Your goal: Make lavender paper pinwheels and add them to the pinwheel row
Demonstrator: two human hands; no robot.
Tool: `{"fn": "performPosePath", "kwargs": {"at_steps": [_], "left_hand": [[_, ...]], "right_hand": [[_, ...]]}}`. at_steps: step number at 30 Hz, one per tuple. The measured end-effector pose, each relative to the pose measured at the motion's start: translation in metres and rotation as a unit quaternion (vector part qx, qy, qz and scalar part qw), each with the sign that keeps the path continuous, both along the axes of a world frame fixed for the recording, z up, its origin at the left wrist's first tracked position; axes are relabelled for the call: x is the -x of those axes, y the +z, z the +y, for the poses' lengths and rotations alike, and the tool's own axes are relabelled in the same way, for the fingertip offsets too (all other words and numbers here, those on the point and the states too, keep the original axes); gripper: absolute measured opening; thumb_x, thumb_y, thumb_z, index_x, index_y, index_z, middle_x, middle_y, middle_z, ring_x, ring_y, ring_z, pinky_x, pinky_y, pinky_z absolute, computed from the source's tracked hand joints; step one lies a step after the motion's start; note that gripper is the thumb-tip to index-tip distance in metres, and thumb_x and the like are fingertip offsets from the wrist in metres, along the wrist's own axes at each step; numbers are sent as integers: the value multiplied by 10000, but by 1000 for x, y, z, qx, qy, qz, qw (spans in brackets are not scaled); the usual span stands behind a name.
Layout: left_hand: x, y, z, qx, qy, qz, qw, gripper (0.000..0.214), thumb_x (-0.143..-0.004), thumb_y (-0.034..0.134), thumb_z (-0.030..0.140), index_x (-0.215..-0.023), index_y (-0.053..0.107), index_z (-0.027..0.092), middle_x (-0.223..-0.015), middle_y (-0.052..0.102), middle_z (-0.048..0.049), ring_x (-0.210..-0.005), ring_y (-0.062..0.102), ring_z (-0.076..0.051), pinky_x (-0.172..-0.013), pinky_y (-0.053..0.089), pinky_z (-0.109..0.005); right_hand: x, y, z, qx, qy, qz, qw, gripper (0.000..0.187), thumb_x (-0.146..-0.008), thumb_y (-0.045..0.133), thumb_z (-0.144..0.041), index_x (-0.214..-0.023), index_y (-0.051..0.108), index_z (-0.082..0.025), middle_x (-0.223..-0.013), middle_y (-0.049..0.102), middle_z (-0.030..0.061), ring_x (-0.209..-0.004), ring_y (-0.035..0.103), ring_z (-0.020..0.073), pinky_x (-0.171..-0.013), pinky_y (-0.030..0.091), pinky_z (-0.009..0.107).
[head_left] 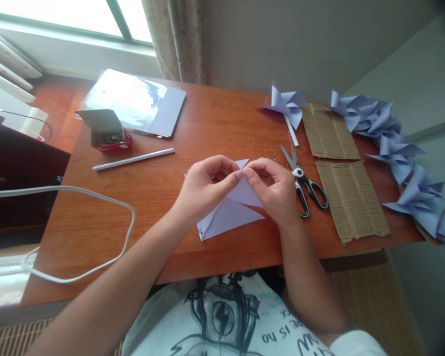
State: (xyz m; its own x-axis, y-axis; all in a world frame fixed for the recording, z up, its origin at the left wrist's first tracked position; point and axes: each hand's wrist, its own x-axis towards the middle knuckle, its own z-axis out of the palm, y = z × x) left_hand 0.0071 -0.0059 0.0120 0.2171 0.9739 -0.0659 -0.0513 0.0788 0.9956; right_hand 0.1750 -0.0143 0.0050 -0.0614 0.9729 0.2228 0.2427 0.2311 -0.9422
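A pale lilac paper square (228, 217) with cut corners lies on the wooden table (141, 207) in front of me. My left hand (205, 185) and my right hand (272, 190) meet above its middle, both pinching folded paper flaps together at the fingertips. Black-handled scissors (304, 185) lie just right of my right hand. A white stick (133, 159) lies to the left, beyond my left hand.
A small red box of pins (107, 133) and a stack of lilac sheets (133, 101) sit at the back left. Two corrugated cardboard pieces (350, 198), a finished pinwheel (287, 106) and several more pinwheels (404, 153) line the right. A white cable (96, 198) loops across the left.
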Motion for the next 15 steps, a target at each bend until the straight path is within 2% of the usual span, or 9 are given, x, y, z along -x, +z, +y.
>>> {"fn": "performPosePath", "kwargs": {"at_steps": [8, 15], "left_hand": [[1, -2, 1, 0, -10, 20, 1000, 276, -802, 779, 416, -788, 704, 151, -760, 673, -41, -691, 581, -144, -605, 458, -241], [0, 2, 0, 11, -9, 14, 1000, 234, -800, 768, 372, -796, 714, 145, -780, 691, -48, -715, 596, -147, -632, 476, -240]], "right_hand": [[1, 2, -1, 10, -8, -1, 1000, 127, -926, 677, -343, -846, 689, -244, -835, 706, 2, -791, 657, 174, -723, 536, 316], [1, 3, 1, 28, -9, 12, 999, 139, -918, 685, -348, -838, 688, -235, -807, 697, -5, -759, 643, 160, -674, 517, 287]]}}
